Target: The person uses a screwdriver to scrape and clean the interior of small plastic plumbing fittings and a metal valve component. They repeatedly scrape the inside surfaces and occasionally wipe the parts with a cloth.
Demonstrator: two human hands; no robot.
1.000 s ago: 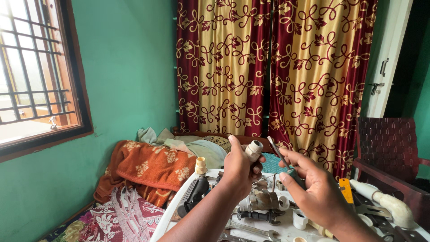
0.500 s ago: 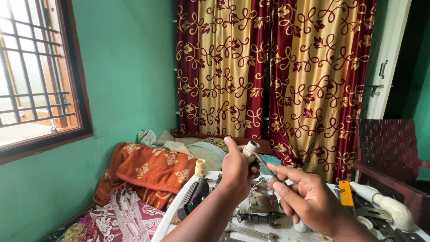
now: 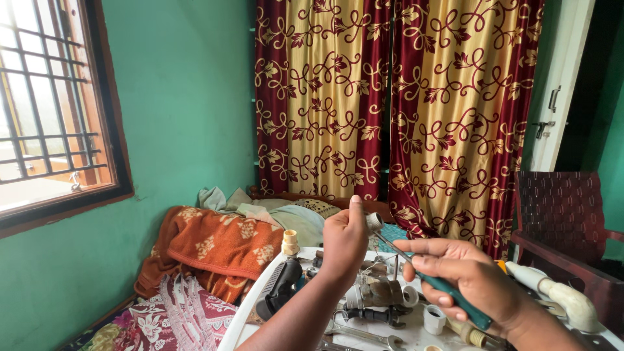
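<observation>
Metal screwdriver point(image 3: 426, 276), in the right hand's point(image 3: 478, 286) closed grip, could slip off the small fitting point(image 3: 374, 221) — pinched in the left hand point(image 3: 344, 240) — and jab a finger.

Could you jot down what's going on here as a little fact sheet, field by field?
Left hand: holds up a small white pipe fitting
Right hand: grips a teal-handled screwdriver, tip at the fitting
Table: white, strewn with pipe fittings, a wrench, white tape roll
Behind: orange blanket, maroon and gold curtains
Left side: barred window, green wall

Blanket point(image 3: 214, 250) left of table point(image 3: 244, 318); chair point(image 3: 562, 211) right.
</observation>
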